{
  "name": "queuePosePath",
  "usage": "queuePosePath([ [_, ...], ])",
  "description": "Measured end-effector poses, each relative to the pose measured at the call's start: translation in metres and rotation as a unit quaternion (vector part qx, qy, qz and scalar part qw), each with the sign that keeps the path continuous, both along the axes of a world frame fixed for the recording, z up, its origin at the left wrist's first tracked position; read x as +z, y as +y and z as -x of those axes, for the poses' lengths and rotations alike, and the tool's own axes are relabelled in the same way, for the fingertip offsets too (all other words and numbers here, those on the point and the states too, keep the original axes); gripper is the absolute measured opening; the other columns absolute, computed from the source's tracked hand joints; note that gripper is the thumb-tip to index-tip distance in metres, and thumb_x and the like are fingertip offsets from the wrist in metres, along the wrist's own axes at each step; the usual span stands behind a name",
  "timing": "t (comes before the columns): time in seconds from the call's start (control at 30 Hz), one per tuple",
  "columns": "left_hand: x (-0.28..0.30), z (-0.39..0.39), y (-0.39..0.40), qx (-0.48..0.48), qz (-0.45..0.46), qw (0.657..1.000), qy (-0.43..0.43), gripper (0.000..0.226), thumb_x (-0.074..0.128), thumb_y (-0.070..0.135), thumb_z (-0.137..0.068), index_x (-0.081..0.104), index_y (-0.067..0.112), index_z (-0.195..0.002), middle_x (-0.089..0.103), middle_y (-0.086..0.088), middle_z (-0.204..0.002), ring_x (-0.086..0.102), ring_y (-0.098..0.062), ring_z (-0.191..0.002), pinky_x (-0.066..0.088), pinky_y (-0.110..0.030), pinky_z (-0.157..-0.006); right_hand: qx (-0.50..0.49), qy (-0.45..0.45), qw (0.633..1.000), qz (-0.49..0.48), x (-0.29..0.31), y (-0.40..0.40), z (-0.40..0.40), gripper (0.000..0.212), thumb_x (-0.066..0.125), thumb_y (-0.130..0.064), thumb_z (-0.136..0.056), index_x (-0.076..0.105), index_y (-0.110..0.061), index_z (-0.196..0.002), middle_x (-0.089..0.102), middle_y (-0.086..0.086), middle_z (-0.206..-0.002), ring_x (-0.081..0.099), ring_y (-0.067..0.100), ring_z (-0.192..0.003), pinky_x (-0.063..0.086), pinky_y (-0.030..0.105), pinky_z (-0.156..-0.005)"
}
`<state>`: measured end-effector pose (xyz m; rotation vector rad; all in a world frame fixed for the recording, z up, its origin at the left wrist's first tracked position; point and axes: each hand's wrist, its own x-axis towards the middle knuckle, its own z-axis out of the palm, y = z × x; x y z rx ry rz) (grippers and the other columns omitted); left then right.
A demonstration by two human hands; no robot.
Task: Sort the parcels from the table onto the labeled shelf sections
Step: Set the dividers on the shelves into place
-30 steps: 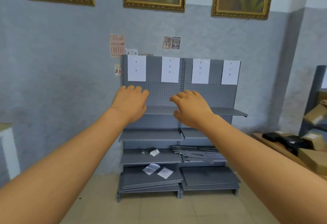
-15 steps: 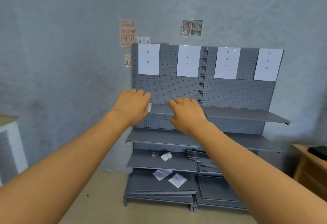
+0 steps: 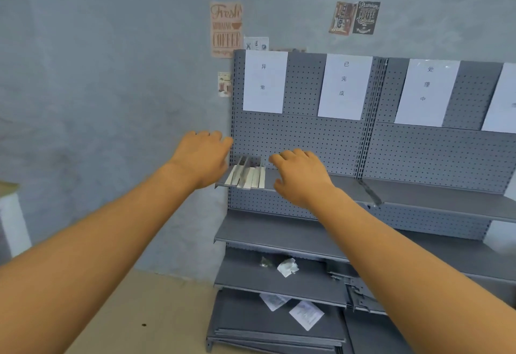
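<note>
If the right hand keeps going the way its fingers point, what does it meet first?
Probably the perforated back panel of the shelf unit, just above the top shelf. The right hand holds nothing, and the flat parcels sit to its left. Depth is unclear.

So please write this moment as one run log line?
left hand: open, beside flat parcels | right hand: open, beside them | parcels: top shelf, under leftmost label

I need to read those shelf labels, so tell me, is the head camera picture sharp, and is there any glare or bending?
Head view: slightly soft overall; the label sheets stay readable, the flat parcels look smeared, light is even without glare, and wide-angle bending tilts the shelf.
</note>
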<state>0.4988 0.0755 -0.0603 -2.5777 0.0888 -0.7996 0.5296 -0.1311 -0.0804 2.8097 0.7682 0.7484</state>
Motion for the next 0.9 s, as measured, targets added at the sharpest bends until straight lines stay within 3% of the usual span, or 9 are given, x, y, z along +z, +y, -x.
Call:
queuePosePath([
  [0.13, 0.014, -0.078, 0.025, -0.027, -0.018, 0.999, -0.013, 0.025, 0.042, 0.024, -0.098, 0.048, 0.011, -0.119, 0.058, -0.011, -0.112, 0.056, -0.030, -0.098, 0.034, -0.035, -0.074, -0.022, -0.017, 1.000, -0.010, 0.014, 0.024, -0.072, 0.041, 0.047, -0.023, -0.097, 0.047, -0.019, -0.138, 0.057, 0.004, -0.131, 0.048, 0.026, -0.123, 0.033, 0.037, -0.106],
  [0.23, 0.012, -0.127, 0.031, -0.049, -0.005, 0.999, -0.007, 0.031, 0.040, 0.027, -0.099, 0.047, 0.012, -0.125, 0.057, -0.011, -0.117, 0.057, -0.029, -0.101, 0.039, -0.037, -0.078, -0.042, 0.001, 0.999, -0.005, 0.009, 0.028, -0.117, 0.044, 0.046, -0.024, -0.098, 0.044, -0.019, -0.142, 0.055, 0.004, -0.133, 0.047, 0.026, -0.124, 0.032, 0.038, -0.107],
  [0.33, 0.000, -0.176, 0.033, -0.068, 0.004, 0.998, 0.013, 0.036, 0.040, 0.027, -0.100, 0.045, 0.013, -0.132, 0.057, -0.010, -0.120, 0.058, -0.029, -0.103, 0.042, -0.037, -0.082, -0.056, 0.018, 0.998, -0.010, -0.002, 0.028, -0.162, 0.045, 0.044, -0.026, -0.100, 0.042, -0.018, -0.143, 0.054, 0.005, -0.135, 0.046, 0.027, -0.126, 0.031, 0.039, -0.109],
  [0.57, -0.050, -0.295, 0.039, -0.047, 0.018, 0.997, 0.054, 0.032, 0.043, 0.028, -0.098, 0.048, 0.013, -0.126, 0.058, -0.009, -0.114, 0.058, -0.029, -0.100, 0.032, -0.034, -0.071, -0.055, 0.061, 0.996, -0.020, -0.036, 0.028, -0.280, 0.044, 0.045, -0.027, -0.099, 0.043, -0.016, -0.142, 0.055, 0.006, -0.132, 0.048, 0.028, -0.123, 0.034, 0.039, -0.106],
  [0.77, -0.092, -0.392, 0.036, -0.003, 0.074, 0.989, 0.128, 0.030, 0.045, 0.031, -0.097, 0.052, 0.013, -0.120, 0.063, -0.008, -0.107, 0.060, -0.027, -0.091, 0.039, -0.033, -0.068, -0.045, 0.156, 0.986, -0.042, -0.073, 0.035, -0.384, 0.047, 0.048, -0.030, -0.099, 0.041, -0.015, -0.144, 0.053, 0.009, -0.136, 0.048, 0.031, -0.124, 0.037, 0.040, -0.102],
  [0.9, -0.123, -0.433, 0.030, 0.012, 0.152, 0.973, 0.176, 0.032, 0.048, 0.030, -0.097, 0.052, 0.012, -0.123, 0.063, -0.010, -0.114, 0.061, -0.030, -0.099, 0.038, -0.032, -0.069, -0.037, 0.241, 0.967, -0.075, -0.098, 0.052, -0.433, 0.051, 0.047, -0.033, -0.102, 0.036, -0.014, -0.148, 0.050, 0.011, -0.143, 0.049, 0.033, -0.126, 0.043, 0.042, -0.097],
])
